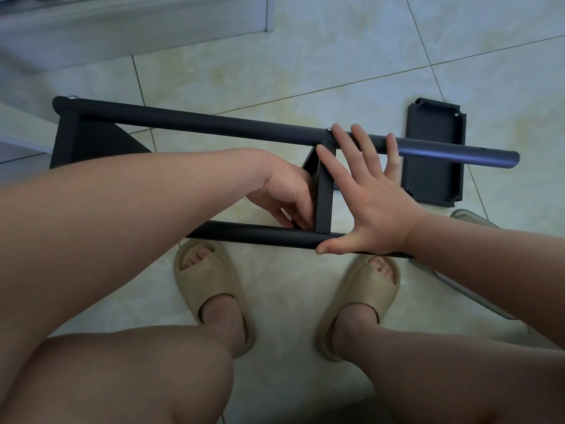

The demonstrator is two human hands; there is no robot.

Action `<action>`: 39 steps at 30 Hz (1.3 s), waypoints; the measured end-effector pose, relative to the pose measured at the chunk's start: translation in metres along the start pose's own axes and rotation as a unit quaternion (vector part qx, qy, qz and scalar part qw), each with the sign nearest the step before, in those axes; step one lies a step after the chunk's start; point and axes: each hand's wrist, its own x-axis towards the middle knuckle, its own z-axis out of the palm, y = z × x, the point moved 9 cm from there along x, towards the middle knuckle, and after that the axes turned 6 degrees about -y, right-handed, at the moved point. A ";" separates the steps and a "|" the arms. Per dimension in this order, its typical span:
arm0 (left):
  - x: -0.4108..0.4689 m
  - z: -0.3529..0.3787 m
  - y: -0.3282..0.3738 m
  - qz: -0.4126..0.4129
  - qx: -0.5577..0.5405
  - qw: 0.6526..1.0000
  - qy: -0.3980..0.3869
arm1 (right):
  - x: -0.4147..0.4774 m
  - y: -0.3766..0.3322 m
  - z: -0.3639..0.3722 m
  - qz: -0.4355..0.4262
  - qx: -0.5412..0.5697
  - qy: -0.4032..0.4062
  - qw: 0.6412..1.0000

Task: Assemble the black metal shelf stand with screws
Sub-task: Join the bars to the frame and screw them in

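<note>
- Lying sideways on the floor by the feet: shelf stand (pixel 214 125). Stiff, probably light, slick paint; grip the tubes.
- Right hand (pixel 363 191) is spread wide, bracing both tubes.
- Left hand (pixel 284 194) is curled at the middle shelf (pixel 324 203); can't tell what it holds.
- Loose tray (pixel 434 160) lies far right.

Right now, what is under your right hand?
The right hand spans both poles: fingers on the far pole, thumb on the near pole. Whatever lies beneath the palm is covered.
</note>
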 end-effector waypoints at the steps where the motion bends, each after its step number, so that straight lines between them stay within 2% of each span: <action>1: -0.001 -0.001 0.000 -0.005 0.007 1.000 0.001 | 0.001 0.000 0.000 -0.001 0.001 -0.001 1.000; 3: -0.006 -0.007 -0.003 -0.023 0.023 0.999 0.017 | 0.004 0.001 -0.001 -0.004 0.002 -0.003 1.000; 6: -0.018 -0.025 -0.011 -0.058 0.074 0.992 0.089 | 0.014 0.003 -0.006 -0.012 0.006 -0.001 1.000; 11: -0.054 -0.053 -0.015 -0.095 0.218 0.936 0.259 | 0.041 0.014 -0.024 -0.020 -0.006 -0.005 1.000; 13: -0.078 -0.062 -0.013 -0.088 0.216 0.921 0.312 | 0.050 0.016 -0.031 -0.019 -0.010 -0.011 1.000; 16: -0.106 -0.063 -0.010 -0.103 0.221 0.919 0.310 | 0.050 0.017 -0.039 -0.002 -0.011 -0.022 1.000; 20: -0.112 -0.038 -0.008 -0.148 0.276 0.921 0.234 | 0.030 0.010 -0.041 0.046 0.028 -0.049 0.997; 22: -0.110 -0.026 -0.007 -0.169 0.328 0.897 0.243 | 0.019 0.006 -0.040 0.073 0.083 -0.080 0.991; 25: -0.116 -0.021 0.004 -0.154 0.386 0.848 0.330 | 0.003 -0.002 -0.041 0.093 0.162 -0.123 0.975; 28: -0.137 -0.026 0.019 -0.120 0.362 0.819 0.429 | -0.010 -0.012 -0.055 0.083 0.117 -0.108 0.984; 30: -0.153 -0.027 0.031 -0.097 0.345 0.797 0.487 | -0.018 -0.007 -0.066 0.109 0.096 -0.086 0.986; 33: -0.168 -0.021 0.041 -0.071 0.361 0.749 0.551 | -0.027 0.003 -0.070 0.153 0.122 -0.091 0.976; 36: -0.168 -0.016 0.043 -0.059 0.391 0.716 0.575 | -0.027 0.007 -0.064 0.151 0.144 -0.097 0.973; 39: -0.168 -0.024 0.037 -0.057 0.393 0.710 0.582 | -0.015 0.009 -0.059 0.132 0.131 -0.084 0.979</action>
